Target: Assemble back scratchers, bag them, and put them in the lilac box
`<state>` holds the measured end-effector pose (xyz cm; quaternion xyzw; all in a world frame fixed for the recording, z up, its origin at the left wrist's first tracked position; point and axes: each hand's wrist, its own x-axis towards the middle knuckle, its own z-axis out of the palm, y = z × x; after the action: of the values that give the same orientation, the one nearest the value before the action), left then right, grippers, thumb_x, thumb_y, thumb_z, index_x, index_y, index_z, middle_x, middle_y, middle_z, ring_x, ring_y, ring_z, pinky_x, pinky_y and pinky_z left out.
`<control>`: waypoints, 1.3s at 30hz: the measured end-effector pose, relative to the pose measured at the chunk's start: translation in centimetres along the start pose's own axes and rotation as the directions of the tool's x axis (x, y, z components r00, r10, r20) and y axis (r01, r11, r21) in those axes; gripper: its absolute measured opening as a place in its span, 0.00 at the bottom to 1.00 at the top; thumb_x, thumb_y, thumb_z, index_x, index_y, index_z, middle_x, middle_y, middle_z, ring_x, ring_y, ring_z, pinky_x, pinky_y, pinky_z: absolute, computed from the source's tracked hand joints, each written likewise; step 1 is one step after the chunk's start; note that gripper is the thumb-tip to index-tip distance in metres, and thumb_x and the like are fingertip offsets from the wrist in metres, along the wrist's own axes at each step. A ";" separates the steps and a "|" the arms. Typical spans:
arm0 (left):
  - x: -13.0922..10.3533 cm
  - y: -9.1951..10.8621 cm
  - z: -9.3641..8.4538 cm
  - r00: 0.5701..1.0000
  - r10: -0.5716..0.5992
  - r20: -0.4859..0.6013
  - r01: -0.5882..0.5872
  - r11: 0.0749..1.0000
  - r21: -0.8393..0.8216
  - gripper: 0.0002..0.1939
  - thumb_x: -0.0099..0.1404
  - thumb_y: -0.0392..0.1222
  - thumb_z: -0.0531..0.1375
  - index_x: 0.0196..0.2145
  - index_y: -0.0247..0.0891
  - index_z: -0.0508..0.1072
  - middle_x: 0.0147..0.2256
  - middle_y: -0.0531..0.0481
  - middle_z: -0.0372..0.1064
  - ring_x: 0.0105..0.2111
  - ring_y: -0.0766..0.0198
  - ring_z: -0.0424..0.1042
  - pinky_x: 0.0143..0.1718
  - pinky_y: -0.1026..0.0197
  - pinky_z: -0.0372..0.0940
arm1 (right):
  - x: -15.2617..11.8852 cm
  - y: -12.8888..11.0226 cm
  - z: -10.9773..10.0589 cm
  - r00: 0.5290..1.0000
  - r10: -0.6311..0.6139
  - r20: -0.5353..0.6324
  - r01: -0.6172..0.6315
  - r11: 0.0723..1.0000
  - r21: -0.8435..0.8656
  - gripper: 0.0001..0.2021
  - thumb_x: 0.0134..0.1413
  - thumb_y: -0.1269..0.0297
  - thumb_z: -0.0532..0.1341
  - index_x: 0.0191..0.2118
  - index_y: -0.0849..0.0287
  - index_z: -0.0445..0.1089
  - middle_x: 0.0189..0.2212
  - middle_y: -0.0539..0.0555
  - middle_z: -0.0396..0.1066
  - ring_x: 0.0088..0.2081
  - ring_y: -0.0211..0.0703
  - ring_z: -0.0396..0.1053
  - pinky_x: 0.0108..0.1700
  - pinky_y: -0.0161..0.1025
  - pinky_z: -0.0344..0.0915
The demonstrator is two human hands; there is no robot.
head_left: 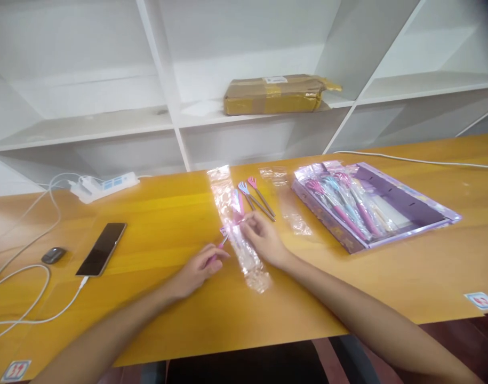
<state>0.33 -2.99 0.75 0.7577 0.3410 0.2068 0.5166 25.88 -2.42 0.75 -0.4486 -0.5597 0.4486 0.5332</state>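
Note:
My left hand (201, 269) is closed around a thin pink-handled tool (222, 243), with a bare metal shaft and a small pale head at its upper end. Fingertips of my right hand (264, 239) pinch together over a long clear plastic sleeve (249, 261) lying lengthwise on the table; what they hold, if anything, is hidden. A flat pink and blue piece (237, 201) lies just above those fingers. Close by are two back scratchers with hand-shaped heads, one blue (244, 188) and one pink (253, 184), both with dark metal rods.
Right of the scratchers is another clear sleeve (294, 208). A purple box (412, 232) holds several wrapped pink and blue scratchers. On the left are a phone (102, 249), a black earbud-like case (54, 255), white cables and a power strip (108, 186). A taped carton (273, 96) sits on the shelf.

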 end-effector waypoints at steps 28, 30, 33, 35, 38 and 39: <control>0.6 -2.3 -0.5 0.966 -0.076 -0.248 0.009 0.966 -0.258 0.21 0.68 0.60 0.68 0.35 0.37 0.82 0.36 0.44 0.79 0.37 0.56 0.76 0.45 0.53 0.73 | -0.2 0.6 0.4 0.996 0.061 -0.065 -0.050 0.987 0.155 0.28 0.63 0.32 0.62 0.36 0.57 0.66 0.27 0.49 0.69 0.28 0.37 0.69 0.31 0.34 0.71; 1.2 -2.9 -1.1 0.938 -0.118 -0.325 -0.005 0.935 -0.354 0.20 0.66 0.59 0.69 0.37 0.37 0.82 0.38 0.44 0.79 0.37 0.57 0.76 0.42 0.54 0.75 | -0.1 0.3 -0.7 0.997 0.022 -0.070 -0.015 0.995 0.095 0.27 0.68 0.33 0.57 0.37 0.56 0.64 0.26 0.49 0.69 0.25 0.37 0.67 0.28 0.35 0.68; 2.1 -3.6 -2.0 0.872 -0.179 -0.456 -0.055 0.889 -0.455 0.21 0.63 0.59 0.72 0.38 0.36 0.81 0.40 0.45 0.80 0.38 0.57 0.77 0.38 0.55 0.77 | -0.1 0.4 -1.8 0.996 -0.085 -0.011 0.083 0.987 -0.137 0.25 0.74 0.37 0.52 0.36 0.55 0.62 0.22 0.47 0.65 0.21 0.36 0.61 0.27 0.35 0.63; 2.5 -3.9 -2.6 0.828 -0.203 -0.523 -0.098 0.865 -0.492 0.21 0.62 0.58 0.73 0.37 0.36 0.81 0.37 0.47 0.79 0.36 0.59 0.77 0.38 0.56 0.77 | -0.1 0.6 -2.2 0.982 -0.168 0.082 0.187 0.913 -0.362 0.23 0.75 0.40 0.53 0.38 0.56 0.66 0.25 0.50 0.69 0.25 0.38 0.65 0.31 0.36 0.65; 2.8 -3.7 -3.1 0.779 -0.240 -0.580 -0.153 0.823 -0.546 0.22 0.59 0.58 0.75 0.35 0.36 0.79 0.32 0.49 0.78 0.33 0.60 0.78 0.38 0.56 0.78 | -0.1 1.0 -2.1 0.932 -0.177 0.316 0.337 0.745 -0.576 0.20 0.78 0.46 0.51 0.48 0.56 0.72 0.38 0.56 0.77 0.36 0.43 0.74 0.41 0.38 0.70; 2.9 -3.5 -3.2 0.768 -0.247 -0.590 -0.169 0.812 -0.559 0.22 0.58 0.58 0.76 0.35 0.36 0.79 0.32 0.50 0.77 0.32 0.60 0.77 0.37 0.56 0.78 | -0.1 1.1 -2.0 0.913 -0.162 0.373 0.375 0.693 -0.615 0.20 0.79 0.49 0.50 0.50 0.56 0.73 0.42 0.57 0.78 0.39 0.44 0.75 0.43 0.39 0.70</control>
<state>-0.88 1.93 -1.36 0.4378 0.4318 0.5342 0.5800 27.92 -2.30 -0.26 -0.4524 -0.8154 0.1915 0.3061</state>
